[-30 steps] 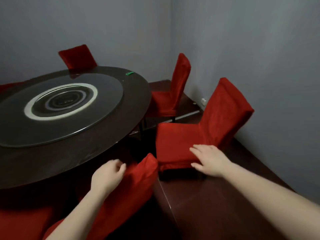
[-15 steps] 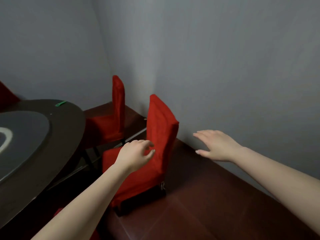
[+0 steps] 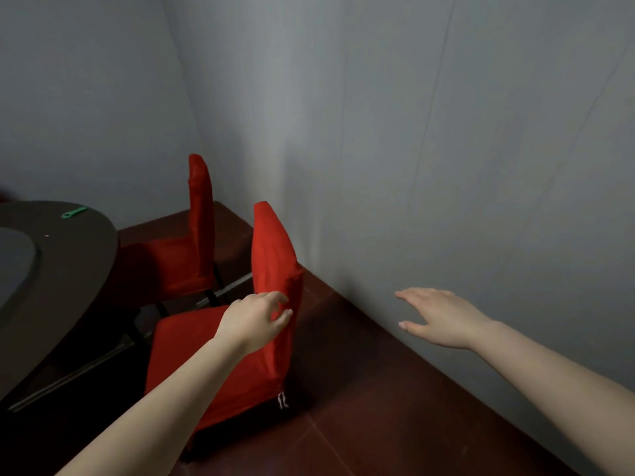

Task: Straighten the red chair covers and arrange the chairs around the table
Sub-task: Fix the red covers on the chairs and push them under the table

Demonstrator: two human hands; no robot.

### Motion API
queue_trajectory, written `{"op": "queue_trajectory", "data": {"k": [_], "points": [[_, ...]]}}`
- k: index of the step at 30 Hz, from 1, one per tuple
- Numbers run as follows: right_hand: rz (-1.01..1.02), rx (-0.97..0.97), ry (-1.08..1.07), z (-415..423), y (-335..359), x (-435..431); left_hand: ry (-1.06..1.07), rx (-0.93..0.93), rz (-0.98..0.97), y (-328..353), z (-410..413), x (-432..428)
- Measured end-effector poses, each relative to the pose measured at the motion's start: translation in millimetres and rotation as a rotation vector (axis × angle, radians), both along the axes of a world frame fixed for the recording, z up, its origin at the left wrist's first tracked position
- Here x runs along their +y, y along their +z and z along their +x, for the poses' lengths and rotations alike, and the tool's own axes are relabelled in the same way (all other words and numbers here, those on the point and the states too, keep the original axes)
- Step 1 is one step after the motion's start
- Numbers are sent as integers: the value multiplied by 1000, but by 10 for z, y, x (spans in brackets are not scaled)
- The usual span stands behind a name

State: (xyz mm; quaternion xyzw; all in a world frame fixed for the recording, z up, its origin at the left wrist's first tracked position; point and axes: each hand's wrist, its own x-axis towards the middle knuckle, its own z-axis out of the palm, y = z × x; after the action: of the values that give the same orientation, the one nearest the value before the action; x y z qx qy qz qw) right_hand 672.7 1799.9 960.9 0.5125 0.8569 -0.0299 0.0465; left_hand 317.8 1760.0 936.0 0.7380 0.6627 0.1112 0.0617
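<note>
A chair in a red cover (image 3: 271, 255) stands just ahead of me, its back toward the grey wall and its seat toward the round dark table (image 3: 65, 269) on the left. My left hand (image 3: 256, 319) hovers at the lower edge of that chair's backrest with fingers curled and apart, holding nothing. Out to the right, my right hand (image 3: 439, 316) is spread flat in the air near the wall, apart from the chair. A second red-covered chair (image 3: 192, 242) stands farther back beside the table.
A small green object (image 3: 74, 212) lies on the table near its far edge. Grey walls (image 3: 446, 166) meet in a corner behind the chairs, and the right wall runs close along the dark red floor (image 3: 378, 407). White ties (image 3: 282, 400) hang at the near chair's cover hem.
My view has swung right, away from the table. Both hands have left the chair seat and the nearer backrest; the left now reaches the far chair's back and the right hangs free.
</note>
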Motion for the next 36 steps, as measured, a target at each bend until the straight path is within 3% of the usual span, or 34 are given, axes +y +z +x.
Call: {"op": "queue_trajectory", "data": {"k": [13, 23, 29, 36], "points": [[-5, 106, 85, -303, -9, 1815, 0, 97, -3, -143, 37, 1694], [2, 70, 194, -953, 86, 3601, 99, 109, -27, -250, -373, 3057], [-74, 39, 340, -1456, -92, 4158, 138, 219, -131, -403, -600, 3256], [-106, 56, 663, -2335, -268, 4739, 373, 23, -286, -548, -796, 3192]]}}
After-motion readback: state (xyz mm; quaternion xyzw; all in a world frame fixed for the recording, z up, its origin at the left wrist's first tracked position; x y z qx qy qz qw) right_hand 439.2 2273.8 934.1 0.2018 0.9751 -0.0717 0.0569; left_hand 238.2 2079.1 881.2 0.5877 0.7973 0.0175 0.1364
